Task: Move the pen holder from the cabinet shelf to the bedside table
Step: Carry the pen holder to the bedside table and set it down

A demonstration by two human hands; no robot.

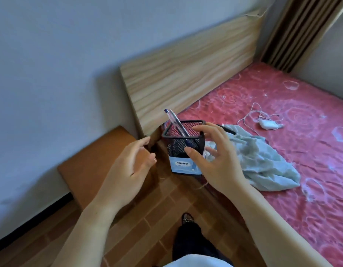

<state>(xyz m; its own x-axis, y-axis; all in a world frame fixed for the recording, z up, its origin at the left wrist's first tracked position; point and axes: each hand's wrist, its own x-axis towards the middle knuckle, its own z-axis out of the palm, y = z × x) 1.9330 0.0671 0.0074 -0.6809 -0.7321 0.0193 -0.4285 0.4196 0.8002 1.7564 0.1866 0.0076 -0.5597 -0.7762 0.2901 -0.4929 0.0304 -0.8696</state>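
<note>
One pen holder (183, 146), two pens (176, 123), one cloth (263, 158), one charger (268, 124).

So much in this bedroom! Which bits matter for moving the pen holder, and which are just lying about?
Part of the job:
- pen holder, black mesh, with pens in it
- right hand, fingers on the holder
- left hand, open beside it
- bedside table

Just lying about:
- blue cloth on the bed
- white charger and cable
- curtain

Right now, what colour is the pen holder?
Black mesh pen holder with a light blue label at its base, seen in the head view.
</note>
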